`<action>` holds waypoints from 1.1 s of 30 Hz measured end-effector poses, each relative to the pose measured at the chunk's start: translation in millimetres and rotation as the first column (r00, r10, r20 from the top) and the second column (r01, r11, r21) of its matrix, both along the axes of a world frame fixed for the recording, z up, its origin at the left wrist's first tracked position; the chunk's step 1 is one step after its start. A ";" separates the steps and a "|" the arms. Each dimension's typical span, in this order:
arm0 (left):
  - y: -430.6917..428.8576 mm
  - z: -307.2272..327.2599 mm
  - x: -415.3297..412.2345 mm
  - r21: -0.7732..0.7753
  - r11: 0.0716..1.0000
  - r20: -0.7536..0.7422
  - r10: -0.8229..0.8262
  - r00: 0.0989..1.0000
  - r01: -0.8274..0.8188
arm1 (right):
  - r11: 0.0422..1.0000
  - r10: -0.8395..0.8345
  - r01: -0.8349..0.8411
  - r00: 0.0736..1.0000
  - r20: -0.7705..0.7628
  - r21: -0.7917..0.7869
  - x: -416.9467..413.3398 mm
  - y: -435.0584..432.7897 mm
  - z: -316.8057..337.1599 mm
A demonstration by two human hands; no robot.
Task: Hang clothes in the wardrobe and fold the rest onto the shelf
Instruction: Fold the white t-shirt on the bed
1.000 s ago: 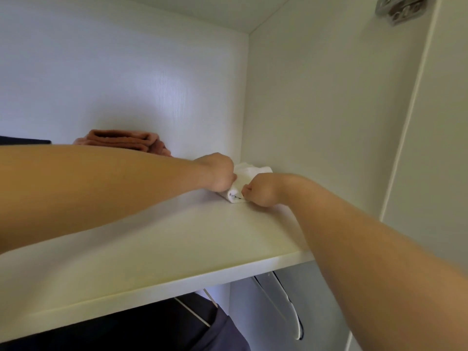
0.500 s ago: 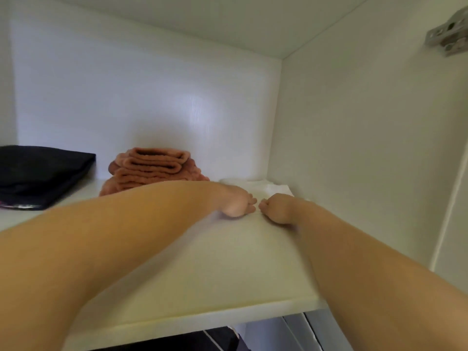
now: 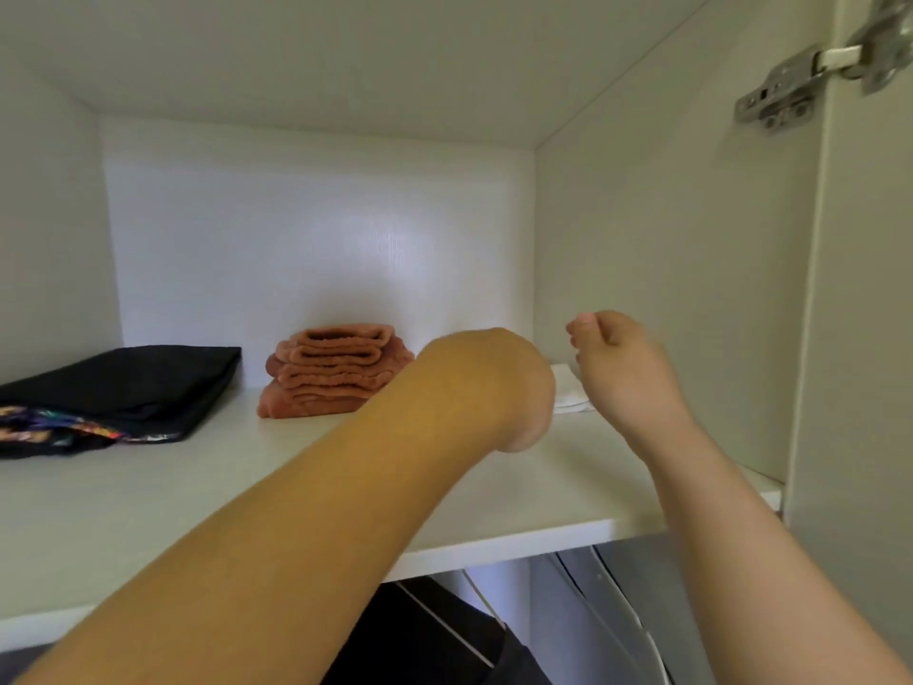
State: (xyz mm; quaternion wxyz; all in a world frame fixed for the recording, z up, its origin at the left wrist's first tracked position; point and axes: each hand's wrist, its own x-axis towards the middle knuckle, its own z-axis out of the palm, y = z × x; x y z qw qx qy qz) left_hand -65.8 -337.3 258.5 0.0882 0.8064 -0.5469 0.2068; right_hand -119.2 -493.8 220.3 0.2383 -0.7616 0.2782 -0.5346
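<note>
Shelf (image 3: pixel 197 487), across mid-frame, bears a folded garment (image 3: pixel 133 383) at far left, a stack of folded towels (image 3: pixel 331 373) at centre near the back wall, and a small folded cloth (image 3: pixel 568 393) at centre right. Left hand (image 3: pixel 514 388) and right hand (image 3: pixel 617 363) sit side by side before the cloth, partly covering it. Hinge (image 3: pixel 800 76) is at upper right; hangers (image 3: pixel 617 600) and hanging clothes (image 3: pixel 435 635) lie below the shelf, lower centre-right.

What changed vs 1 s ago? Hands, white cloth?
Both hands let go of the folded white cloth and drew back toward the camera: the left hand droops above the shelf, its fingers hidden; the right hand is lifted, fingers loosely curled, empty. The cloth stays by the right wall; the orange towel stack and black garment are unmoved.
</note>
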 end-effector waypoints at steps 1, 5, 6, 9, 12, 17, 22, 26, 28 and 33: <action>13.4 -3.9 -6.1 -0.075 0.997 0.025 -0.003 1.000 0.005 | 1.000 -0.001 0.001 0.998 0.068 0.002 -12.3 10.0 -6.9; 45.5 -49.1 -37.9 -0.462 0.857 -0.069 -0.291 0.954 0.228 | 0.997 -0.072 0.069 0.979 0.190 0.022 -81.6 62.2 -33.3; 45.3 -66.2 -46.0 -0.552 0.760 -0.084 -0.460 0.884 0.343 | 0.994 -0.107 0.105 0.973 0.204 0.020 -101.2 75.9 -43.3; 30.9 -124.0 -75.8 -0.624 0.522 -0.200 -0.826 0.527 0.581 | 0.956 -0.294 0.289 0.933 0.207 0.053 -156.8 110.5 -87.3; 9.4 -175.2 -116.2 -0.576 0.405 -0.412 -0.894 0.175 0.710 | 0.859 -0.507 0.476 0.844 0.177 0.190 -213.3 140.0 -139.0; -0.8 -247.1 -212.6 -0.453 0.137 -0.620 -0.758 -0.201 0.881 | 0.532 -0.835 0.760 0.545 0.079 0.373 -297.6 219.4 -223.9; 50.0 -302.9 -311.4 -0.321 -0.257 -0.720 -0.558 -0.411 0.912 | 0.125 -0.988 0.819 0.153 -0.003 0.560 -336.7 341.3 -285.1; 116.8 -329.2 -371.3 -0.237 -0.520 -0.771 -0.413 -0.484 0.821 | -0.134 -0.989 0.753 -0.137 -0.046 0.644 -348.8 437.0 -321.2; 144.2 -339.8 -392.4 -0.199 -0.621 -0.786 -0.361 -0.501 0.759 | -0.216 -0.965 0.696 -0.260 -0.040 0.685 -355.7 475.2 -341.5; 194.2 -375.0 -444.2 -0.071 -0.730 -0.847 -0.315 -0.428 0.679 | -0.342 -0.892 0.570 -0.447 -0.067 0.747 -396.7 539.2 -396.5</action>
